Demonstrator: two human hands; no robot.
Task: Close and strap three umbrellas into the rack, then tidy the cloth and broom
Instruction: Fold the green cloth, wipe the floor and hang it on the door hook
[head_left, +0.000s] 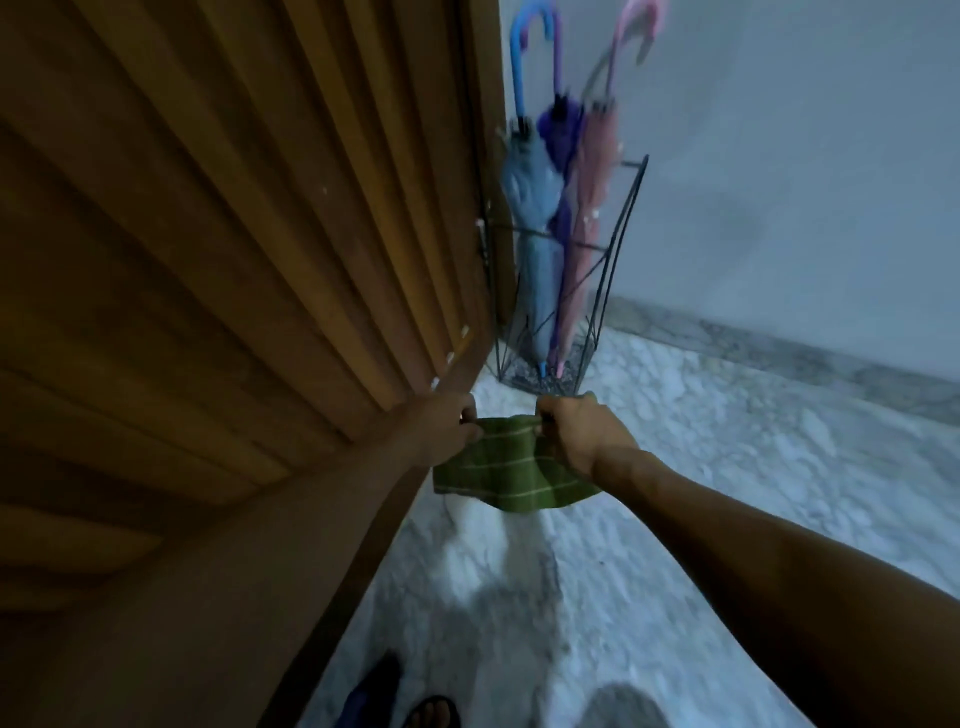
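Green cloth (506, 467) w/ pale stripes, held up off the floor btwn both hands. From my remote seat I log: left hand (447, 423) pinches the top left corner, thumb and fingers curled tight on the fabric; right hand (576, 428) does the same at the top right corner, knuckles toward the camera. Top edge sags a little btwn the two grips; rest of the cloth hangs down and toward me, lower edge loose, looks doubled over but I can't tell for sure. Both forearms bare, stretched fwd.

Just beyond the hands: wire rack (621, 249) standing on the floor in the corner by the wall (779, 156). Three closed umbrellas upright inside it, tips down at the base: blue umbrella (532, 208) on the left, purple umbrella (561, 135) in the middle, pink umbrella (592, 182) on the right. Hooked handles stick up well above the rack rim. Straps not legible, pic blurred.

Wooden ribbed door (234, 234) fills the left side, its edge next to the rack. Mottled white floor (727, 467). Sandalled foot (431, 712) at bottom edge.
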